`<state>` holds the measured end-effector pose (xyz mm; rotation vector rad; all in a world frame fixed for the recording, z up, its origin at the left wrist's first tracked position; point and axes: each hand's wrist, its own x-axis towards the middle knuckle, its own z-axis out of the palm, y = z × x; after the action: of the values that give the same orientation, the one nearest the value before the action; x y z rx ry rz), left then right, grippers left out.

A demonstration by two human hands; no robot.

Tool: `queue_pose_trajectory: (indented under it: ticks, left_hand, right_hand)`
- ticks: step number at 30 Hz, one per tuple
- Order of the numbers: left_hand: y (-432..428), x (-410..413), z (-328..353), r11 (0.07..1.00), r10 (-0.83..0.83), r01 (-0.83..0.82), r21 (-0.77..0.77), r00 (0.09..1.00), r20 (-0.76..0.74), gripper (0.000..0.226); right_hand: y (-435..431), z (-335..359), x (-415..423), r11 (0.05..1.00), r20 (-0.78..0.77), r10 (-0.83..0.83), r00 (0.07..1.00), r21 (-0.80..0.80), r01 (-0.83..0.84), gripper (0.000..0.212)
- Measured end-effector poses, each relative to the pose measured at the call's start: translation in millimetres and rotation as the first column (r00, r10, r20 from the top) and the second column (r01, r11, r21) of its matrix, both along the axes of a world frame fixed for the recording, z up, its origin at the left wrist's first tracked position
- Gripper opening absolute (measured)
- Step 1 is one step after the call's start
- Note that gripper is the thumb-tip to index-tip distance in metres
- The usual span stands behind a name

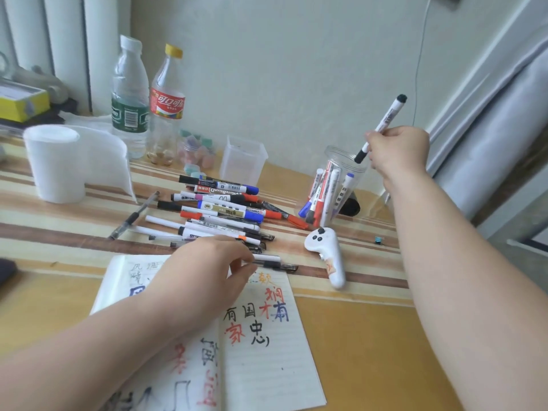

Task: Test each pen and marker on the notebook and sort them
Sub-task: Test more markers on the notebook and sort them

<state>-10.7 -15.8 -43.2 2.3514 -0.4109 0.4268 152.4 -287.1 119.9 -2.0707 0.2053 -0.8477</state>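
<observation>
Striped wooden desk (355, 336) by a pale wall: I am sorting one marker, seemingly already tested, and reaching for another pen.
With my right hand (397, 152) I am pinching a white marker with a black cap (388, 114) mid-barrel, cap down just above the rim of the clear plastic jar (332, 151) of markers, so it can drop straight in. My left hand (207, 268) is touching a black-gripped clear pen (275, 264) at the near edge of the heap of mixed pens and markers (222, 212); I cannot tell whether it is gripping. Just beside it, the open lined notebook (267, 360) is lying ready, while a white handheld controller (326, 256) is narrowing the way between the heap and the jar.
</observation>
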Motion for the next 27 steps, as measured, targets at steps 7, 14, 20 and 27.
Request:
queue_pose_trajectory:
  ticks: [7, 14, 20, 27]
  left_hand:
    - [3.5, 3.4, 1.8, 0.999, 0.040, -0.040, 0.019, 0.999, -0.022, 0.017]
    - [4.1, 6.1, 3.4, 0.996, 0.091, -0.090, 0.021, 0.995, -0.039, 0.016]
    - [8.9, 8.6, 3.0, 0.981, 0.190, -0.188, 0.037, 0.979, -0.069, 0.015]
    - [10.5, 9.5, 1.6, 0.986, 0.159, -0.155, 0.058, 0.985, -0.072, 0.015]
  right_hand:
    - [-7.0, -13.3, 21.6, 0.997, -0.047, -0.072, 0.996, -0.014, 0.071, 0.036]
    - [36.2, -33.0, -35.7, 0.988, 0.078, 0.035, 0.996, -0.152, -0.023, 0.009]
    - [78.0, -101.3, -94.7, 0.703, -0.657, 0.167, 0.735, -0.443, -0.556, 0.013]
    - [69.3, -117.4, -115.2, 0.617, -0.691, 0.086, 0.717, -0.528, -0.583, 0.035]
